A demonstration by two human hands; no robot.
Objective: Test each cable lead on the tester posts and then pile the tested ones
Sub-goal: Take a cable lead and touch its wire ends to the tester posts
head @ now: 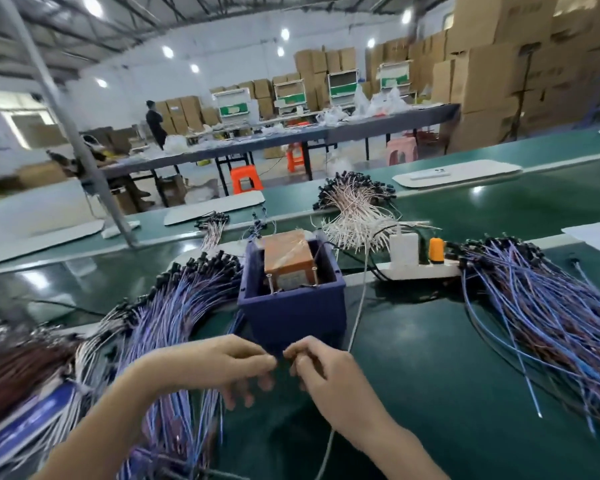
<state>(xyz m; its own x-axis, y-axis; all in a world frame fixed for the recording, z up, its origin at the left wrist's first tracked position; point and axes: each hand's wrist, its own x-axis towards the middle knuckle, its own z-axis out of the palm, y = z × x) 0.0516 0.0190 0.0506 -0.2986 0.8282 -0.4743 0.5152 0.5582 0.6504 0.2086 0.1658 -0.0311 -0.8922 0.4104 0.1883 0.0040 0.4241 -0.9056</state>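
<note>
A dark blue open box (293, 313) stands mid-table with an orange-brown tester block (288, 258) inside and two thin metal posts (271, 282) sticking up near its front. Just in front of the box my left hand (222, 365) and my right hand (323, 372) meet fingertip to fingertip, both pinched; whatever thin lead they hold is too small and blurred to make out. A big fan of blue and purple cable leads (167, 327) with black ends lies to the left, under my left forearm. Another pile of blue leads (548, 313) spreads at the right.
A white power strip (420, 268) with a white adapter and an orange plug sits right of the box, its grey cord (357, 317) running toward me. A heap of pinkish-white leads (354, 209) lies behind. A slanted metal pole (84, 150) rises at left. A person stands far back by cardboard boxes.
</note>
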